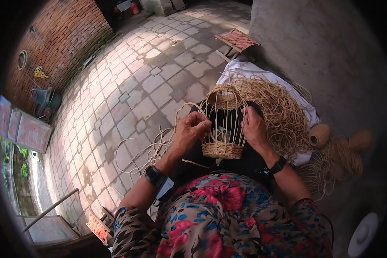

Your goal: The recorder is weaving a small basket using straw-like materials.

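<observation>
Half-woven basket (222, 151) is sitting over the lap, btwn both hands, its thick plaited band facing the body and a 2nd woven ring showing at the far end; thin uprights are bridging the 2, w/ gaps btwn them.

L hand (188, 132) is pinching, thumb + forefinger tips together, on a cord (185, 105) at the basket's L edge; the cord is looping out past the knuckles. R hand (254, 127) is closing thumb and fingers on the outermost upright at the R edge.

Room on the L: loose strands (152, 148) are trailing beside the L forearm, and past them the paved floor (129, 86) is stretching wide, running up to the brick wall (69, 38).

R side's tighter: fibre pile (277, 112) is heaping just past the R hand, on a white sheet (241, 66) whose far edge is lying nr the grey wall (318, 47). A small woven pot (319, 135) is lying by the pile's R edge. Low stool (238, 39) is standing beyond the sheet, nr the wall's end.
</observation>
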Motion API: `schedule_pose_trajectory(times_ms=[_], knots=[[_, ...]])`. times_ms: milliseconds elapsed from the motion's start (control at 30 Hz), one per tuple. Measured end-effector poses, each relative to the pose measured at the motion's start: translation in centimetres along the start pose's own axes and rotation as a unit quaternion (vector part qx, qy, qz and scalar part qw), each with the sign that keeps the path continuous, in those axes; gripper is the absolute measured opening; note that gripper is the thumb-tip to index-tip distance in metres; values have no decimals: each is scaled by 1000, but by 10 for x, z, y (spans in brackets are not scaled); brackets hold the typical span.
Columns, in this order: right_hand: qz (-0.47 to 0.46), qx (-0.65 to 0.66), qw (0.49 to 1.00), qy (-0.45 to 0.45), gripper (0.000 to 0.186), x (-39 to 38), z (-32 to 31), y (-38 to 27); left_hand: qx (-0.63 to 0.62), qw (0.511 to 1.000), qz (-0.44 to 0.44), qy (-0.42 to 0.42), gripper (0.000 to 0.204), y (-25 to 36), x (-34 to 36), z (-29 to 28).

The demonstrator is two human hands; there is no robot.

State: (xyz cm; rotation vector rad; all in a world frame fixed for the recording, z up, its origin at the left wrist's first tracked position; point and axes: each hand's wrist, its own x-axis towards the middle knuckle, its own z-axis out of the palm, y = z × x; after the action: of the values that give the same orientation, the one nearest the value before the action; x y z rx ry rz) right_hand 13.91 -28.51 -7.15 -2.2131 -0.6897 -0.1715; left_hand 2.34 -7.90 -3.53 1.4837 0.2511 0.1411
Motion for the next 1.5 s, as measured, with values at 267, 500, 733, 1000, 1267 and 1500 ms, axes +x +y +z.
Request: schedule_pose_trajectory(times_ms=[267, 500, 733, 1000, 1267, 1500], knots=[[24, 23, 999, -5, 15, 4, 3, 5, 349, 925, 137, 65, 28, -10, 9, 11], [7, 17, 1000, 12, 18, 2, 2, 7, 239, 968, -36, 63, 24, -19, -28, -12], [-71, -33, 993, 88, 21, 4, 3, 9, 429, 899, 27, 85, 20, -36, -38, -51], [-170, 9, 985, 20, 23, 32, -9, -80, 222, 967, -111, 59, 20, -38, -32, -62], [-158, -84, 983, -37, 26, 29, -7, -76, -185, 971, -147, -23, 11, -21, -14, -51], [-47, 30, 998, -28, 29, 16, -15, -41, -74, 991, -89, -71, 12, 13, 6, -3]])
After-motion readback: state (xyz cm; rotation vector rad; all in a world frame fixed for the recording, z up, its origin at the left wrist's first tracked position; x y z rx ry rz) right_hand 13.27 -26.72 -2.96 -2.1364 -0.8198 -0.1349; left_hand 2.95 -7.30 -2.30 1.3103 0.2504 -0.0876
